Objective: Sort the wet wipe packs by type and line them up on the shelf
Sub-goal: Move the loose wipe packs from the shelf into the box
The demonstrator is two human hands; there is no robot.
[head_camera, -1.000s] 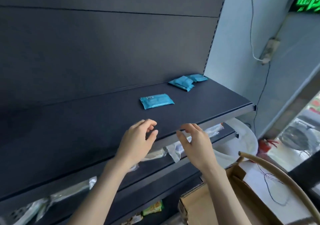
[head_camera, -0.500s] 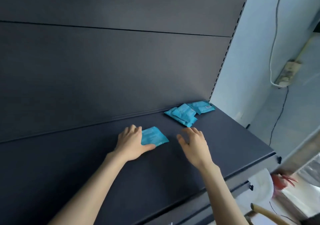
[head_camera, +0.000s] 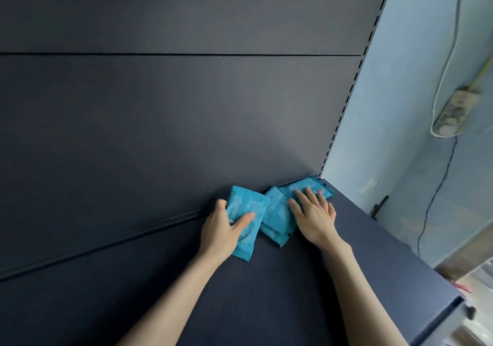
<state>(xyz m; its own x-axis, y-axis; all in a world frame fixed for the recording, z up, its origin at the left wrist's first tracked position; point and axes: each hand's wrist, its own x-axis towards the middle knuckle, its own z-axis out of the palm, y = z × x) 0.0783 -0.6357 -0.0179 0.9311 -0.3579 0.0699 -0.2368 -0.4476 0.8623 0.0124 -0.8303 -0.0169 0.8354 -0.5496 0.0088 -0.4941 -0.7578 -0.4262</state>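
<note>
As viewed from the head, looking down: three blue wipe packs (head_camera: 277,212) grouped at the rear right corner of the dark shelf (head_camera: 266,300), close against the back panel (head_camera: 186,118). Both hands on the packs.

Left hand (head_camera: 220,232): gripping the left pack (head_camera: 252,203), thumb laid across its top face, fingers (head_camera: 221,204) curled at its left edge. Long side of this pack pointing toward the back panel; right edge touching the middle pack (head_camera: 274,221). Lifted or lying flat: not determinable.

Right hand (head_camera: 314,219): palm down, fingers straight and spread, resting on the middle pack and reaching onto the corner pack (head_camera: 304,183). Corner pack tucked into the angle below the slotted upright (head_camera: 353,84), mostly covered by the fingers. Middle pack turned at an angle, one corner pointing toward the front edge.

To the right of the shelf: pale blue wall (head_camera: 400,92), with a power strip (head_camera: 454,112) hanging on it.
</note>
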